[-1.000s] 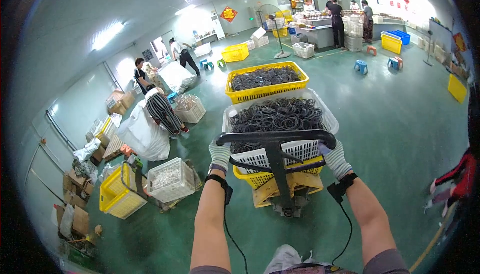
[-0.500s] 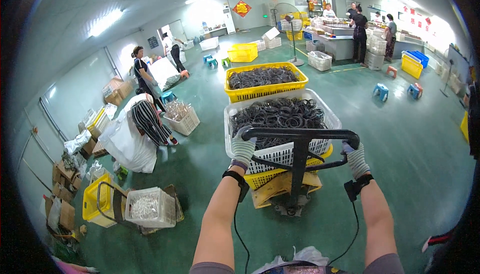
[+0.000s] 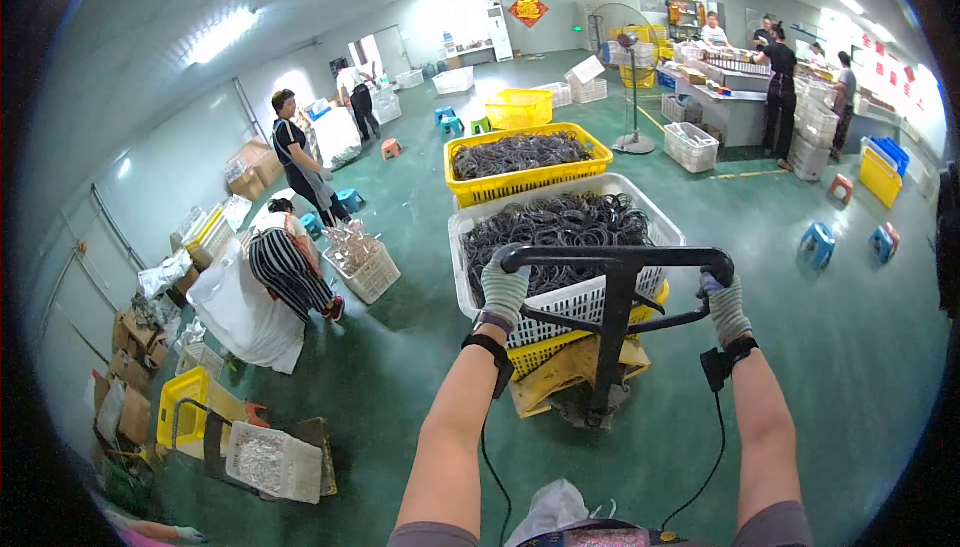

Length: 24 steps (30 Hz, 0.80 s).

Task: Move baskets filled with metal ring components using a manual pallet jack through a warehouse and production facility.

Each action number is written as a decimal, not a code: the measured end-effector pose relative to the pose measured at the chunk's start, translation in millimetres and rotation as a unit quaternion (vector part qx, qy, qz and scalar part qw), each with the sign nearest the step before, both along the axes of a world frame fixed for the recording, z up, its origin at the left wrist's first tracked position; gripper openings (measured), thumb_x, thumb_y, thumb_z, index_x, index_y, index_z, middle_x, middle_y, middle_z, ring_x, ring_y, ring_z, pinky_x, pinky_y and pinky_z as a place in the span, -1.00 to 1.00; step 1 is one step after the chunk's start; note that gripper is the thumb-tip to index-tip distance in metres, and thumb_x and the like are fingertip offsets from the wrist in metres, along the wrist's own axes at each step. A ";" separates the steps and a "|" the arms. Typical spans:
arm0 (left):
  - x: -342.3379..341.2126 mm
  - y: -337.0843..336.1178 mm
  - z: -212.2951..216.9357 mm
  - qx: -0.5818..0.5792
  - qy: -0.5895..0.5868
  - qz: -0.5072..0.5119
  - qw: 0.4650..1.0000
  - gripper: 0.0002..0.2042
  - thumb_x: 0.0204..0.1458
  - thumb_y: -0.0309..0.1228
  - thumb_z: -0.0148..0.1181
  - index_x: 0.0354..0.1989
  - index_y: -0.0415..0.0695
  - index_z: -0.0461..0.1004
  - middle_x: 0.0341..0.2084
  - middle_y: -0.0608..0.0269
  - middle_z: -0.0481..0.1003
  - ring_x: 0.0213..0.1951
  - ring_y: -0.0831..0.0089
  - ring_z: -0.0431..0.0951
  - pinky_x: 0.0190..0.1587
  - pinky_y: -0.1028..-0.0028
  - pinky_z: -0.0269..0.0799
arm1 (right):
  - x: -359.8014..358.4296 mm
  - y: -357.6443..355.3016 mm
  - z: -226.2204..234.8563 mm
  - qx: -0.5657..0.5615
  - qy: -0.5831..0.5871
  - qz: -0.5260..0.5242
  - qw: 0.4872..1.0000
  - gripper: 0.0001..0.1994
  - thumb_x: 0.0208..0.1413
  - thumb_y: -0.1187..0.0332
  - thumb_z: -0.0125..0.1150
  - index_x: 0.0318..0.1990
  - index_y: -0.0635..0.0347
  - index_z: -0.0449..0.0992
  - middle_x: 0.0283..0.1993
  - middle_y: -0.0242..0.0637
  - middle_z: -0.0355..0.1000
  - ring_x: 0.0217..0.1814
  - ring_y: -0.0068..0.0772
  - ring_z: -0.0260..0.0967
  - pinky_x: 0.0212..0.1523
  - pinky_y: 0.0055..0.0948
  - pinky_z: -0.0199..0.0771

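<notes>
My left hand [image 3: 504,290], in a striped work glove, is closed round the left end of a black pallet jack handle [image 3: 612,259]. Gripping the right end of that handle is my right hand [image 3: 726,309], gloved the same way. Past the handle, a white basket [image 3: 560,315] heaped with black rings [image 3: 560,231] rides on the jack, over a yellow crate [image 3: 535,355]. The jack's yellow base [image 3: 568,379] shows beneath. Beyond the white basket sits a yellow crate [image 3: 470,193] full of more black rings.
A person in striped clothing [image 3: 288,265] bends over a large white sack [image 3: 245,307] at left; another person [image 3: 295,152] stands behind. A cart with a white crate [image 3: 272,462] is at lower left. A standing fan [image 3: 632,97], small stools [image 3: 818,244] and workers round a table are farther off.
The handle and loaded baskets stay before me, both hands still on the handle. The fan, table and stools have shifted right in view; the cart at left appears lower and nearer.
</notes>
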State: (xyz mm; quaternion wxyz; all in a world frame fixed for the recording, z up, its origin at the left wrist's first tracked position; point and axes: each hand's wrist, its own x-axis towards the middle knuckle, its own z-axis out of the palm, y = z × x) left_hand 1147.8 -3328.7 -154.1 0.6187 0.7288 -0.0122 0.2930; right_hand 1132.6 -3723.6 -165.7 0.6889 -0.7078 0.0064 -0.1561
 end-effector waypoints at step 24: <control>300.2 47.1 -14.4 0.041 -0.012 0.125 0.991 -0.71 -0.25 -0.60 0.22 -0.26 -0.15 0.49 -0.44 0.23 0.54 -0.37 0.45 0.54 -0.21 0.49 0.44 | 394.6 41.6 -35.5 -0.028 -0.026 0.092 0.995 -0.91 0.01 0.38 0.12 -0.37 0.17 0.47 -0.60 -0.45 0.32 -0.65 -0.60 0.25 -0.66 -0.53 0.28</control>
